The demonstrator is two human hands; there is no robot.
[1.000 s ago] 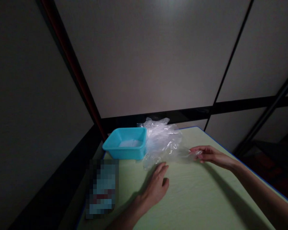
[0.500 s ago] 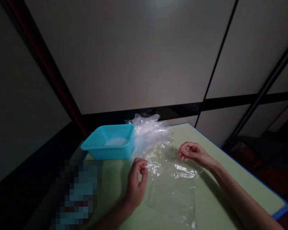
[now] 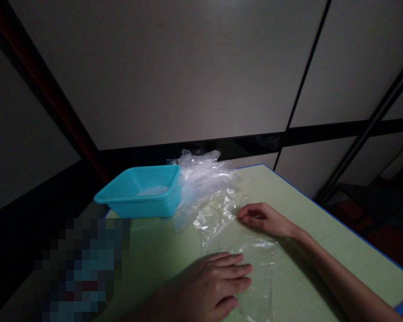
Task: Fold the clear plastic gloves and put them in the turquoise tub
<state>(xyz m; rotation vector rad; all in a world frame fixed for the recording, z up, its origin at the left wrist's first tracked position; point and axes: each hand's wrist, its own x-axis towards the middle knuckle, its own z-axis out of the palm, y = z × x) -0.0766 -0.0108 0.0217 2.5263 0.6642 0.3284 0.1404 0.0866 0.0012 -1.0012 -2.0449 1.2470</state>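
Note:
A thin, clear plastic piece (image 3: pixel 260 255), which looks like a disposable glove, lies spread on the table. My left hand (image 3: pixel 218 279) rests palm down on its near part, fingers stretched out and slightly apart. My right hand (image 3: pixel 263 218) is curled at the plastic's far right side, thumb and fingertips closed together against it; the exact grip is partly hidden. Behind, a crumpled heap of similar clear plastic gloves (image 3: pixel 204 174) sits against the turquoise basin (image 3: pixel 154 206), with some loose plastic trailing toward my hands. Something whitish lies in the bottom of the basin.
The table (image 3: pixel 298 219) has a pale green top with a blue edge. Its far side stands close to light cabinet panels (image 3: pixel 188 89) with dark strips. A blurred-out patch (image 3: pixel 90 264) covers something at the lower left.
My left hand has moved nearer and right, opening from a curl to lie flat on the plastic. My right hand has shifted slightly left and lowered to the plastic. The view has shifted slightly.

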